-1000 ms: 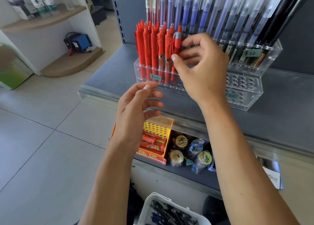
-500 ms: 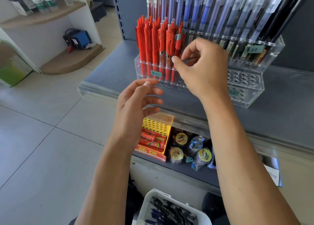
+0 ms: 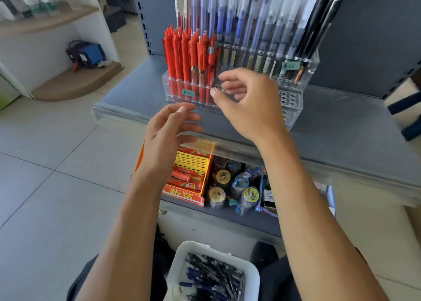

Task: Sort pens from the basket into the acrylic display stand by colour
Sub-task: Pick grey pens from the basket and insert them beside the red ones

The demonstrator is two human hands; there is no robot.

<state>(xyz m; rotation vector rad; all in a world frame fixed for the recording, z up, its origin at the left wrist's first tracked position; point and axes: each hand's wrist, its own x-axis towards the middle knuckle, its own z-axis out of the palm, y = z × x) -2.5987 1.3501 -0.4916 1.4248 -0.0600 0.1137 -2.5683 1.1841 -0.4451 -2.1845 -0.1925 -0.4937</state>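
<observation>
Now that the right hand (image 3: 248, 105) has let go of the red pens (image 3: 191, 57) and pulled back toward frame centre, both it and the left hand (image 3: 168, 139) are loose and empty – so that pen's done. Next stop prob the basket (image 3: 252, 275), bottom centre, w/ blue and dark pens; the acrylic stand (image 3: 293, 109) sits upper middle.

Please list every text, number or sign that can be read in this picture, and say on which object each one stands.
"¥10": green price tag on the acrylic display stand, upper tier.
Green tag under the red pens: starts with "¥", number too blurred.
Red and yellow box: Chinese characters, not clearly readable.
"VERS...": cut-off label on a small box.
Pen barrel labels: too small.
</observation>
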